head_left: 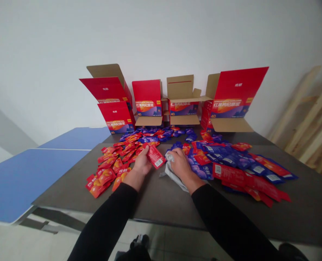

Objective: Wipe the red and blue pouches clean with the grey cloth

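Observation:
My left hand [142, 164] grips a red pouch [155, 157] by its left side, with its barcode side facing up. Close by on the right, my right hand [179, 163] is closed on a crumpled pale grey cloth [174, 177] that trails down onto the table. To the left of my left hand lie many red-orange pouches [105, 176], loosely overlapping. Purple pouches [199, 169] lie just beyond and beside my right hand. Farther right is a heap of red pouches [239, 176] and blue-purple pouches.
Open red cartons stand along the back of the dark table [166, 206]: a stacked pair at left [117, 116], two in the middle [149, 107] and one at right [228, 105]. A blue table [11, 185] adjoins at left. Wooden planks [307, 119] lean at right.

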A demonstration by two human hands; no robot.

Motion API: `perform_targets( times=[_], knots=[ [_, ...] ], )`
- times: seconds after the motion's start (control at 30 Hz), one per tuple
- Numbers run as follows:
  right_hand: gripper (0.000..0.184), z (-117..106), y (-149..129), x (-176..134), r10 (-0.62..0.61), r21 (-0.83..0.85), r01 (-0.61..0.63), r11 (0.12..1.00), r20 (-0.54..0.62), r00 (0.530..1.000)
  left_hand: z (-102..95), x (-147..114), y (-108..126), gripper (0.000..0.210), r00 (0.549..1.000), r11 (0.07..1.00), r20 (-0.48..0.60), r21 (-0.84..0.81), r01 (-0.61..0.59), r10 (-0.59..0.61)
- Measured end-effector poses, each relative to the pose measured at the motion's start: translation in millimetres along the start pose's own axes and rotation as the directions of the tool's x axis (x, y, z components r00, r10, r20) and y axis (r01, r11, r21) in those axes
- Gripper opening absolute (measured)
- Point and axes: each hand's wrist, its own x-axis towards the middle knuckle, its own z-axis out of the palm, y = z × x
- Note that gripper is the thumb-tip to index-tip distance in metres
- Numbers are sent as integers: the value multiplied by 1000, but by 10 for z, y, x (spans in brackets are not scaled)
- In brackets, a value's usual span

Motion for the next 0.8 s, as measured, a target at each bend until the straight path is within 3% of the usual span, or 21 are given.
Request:
perform_targets(
  times=[0.1, 0.17, 0.47, 0.7, 0.8],
  knots=[
    [43, 17, 11, -18, -88, 53, 87, 995, 17, 996, 2, -3, -17, 19, 993, 966, -58, -245, 82, -99],
    [44, 30, 14, -30, -129, 86, 126, 988, 21, 991, 6, -2, -39, 20, 990, 950, -49, -292, 111, -131],
    [45, 38, 5, -43, -177, 89, 175, 981, 15, 984, 80, -150, -143, 33, 961, 924, 218, -304, 234, -171],
    [60, -54, 23, -45, -115, 89, 117, 989, -22, 993, 29, -123, -51, 44, 948, 956, 291, -218, 197, -129],
    [65, -78, -6, -67, -179, 127, 179, 976, -12, 984, 57, -135, -47, 47, 925, 959, 337, -153, 238, -175]
  ],
)
